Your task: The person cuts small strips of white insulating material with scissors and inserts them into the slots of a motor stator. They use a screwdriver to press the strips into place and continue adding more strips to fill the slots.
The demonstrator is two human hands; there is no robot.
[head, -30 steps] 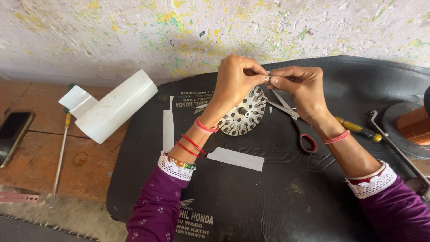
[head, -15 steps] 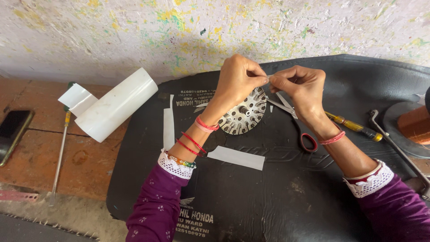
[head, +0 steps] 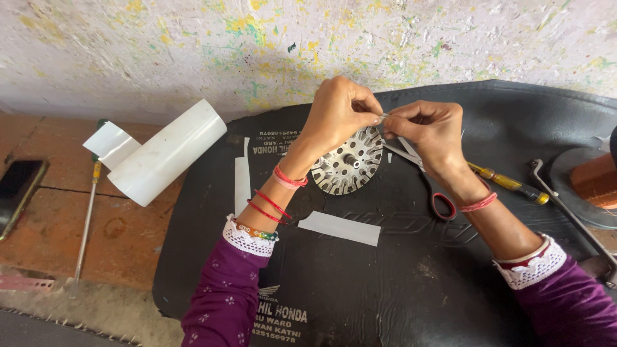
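Slotted metal disc (head: 348,168), round, perforated, with a central hub: sat on the black mat (head: 411,283), just below both hands. Left hand (head: 337,114) arched over disc's upper edge, fingertips pinched on a small pale strip at the rim. Right hand (head: 429,130) met it from the other side, thumb and forefinger pinched on the same small piece; fingertips of the two hands touching. Exact nature of the pinched piece too small to tell. Red bangles and thread on left wrist, red thread on right; purple sleeves with white lace cuffs.

Scissors (head: 424,173) with red handle loop lay under the right hand, blades pointing toward the disc. Yellow-handled screwdriver (head: 508,183) just right of the scissors, beside the right wrist. White paper strip (head: 339,228) flat on mat below the disc; a second, narrow white strip (head: 242,180) left of the left forearm. White sheet roll (head: 164,153) at the mat's left edge, partly on the reddish floor (head: 58,231). Long thin screwdriver (head: 87,218) on floor left of roll; dark phone (head: 18,193) at far left. Bent metal rod (head: 565,205) and copper coil (head: 594,180) at far right. Paint-flecked wall (head: 193,45) behind.
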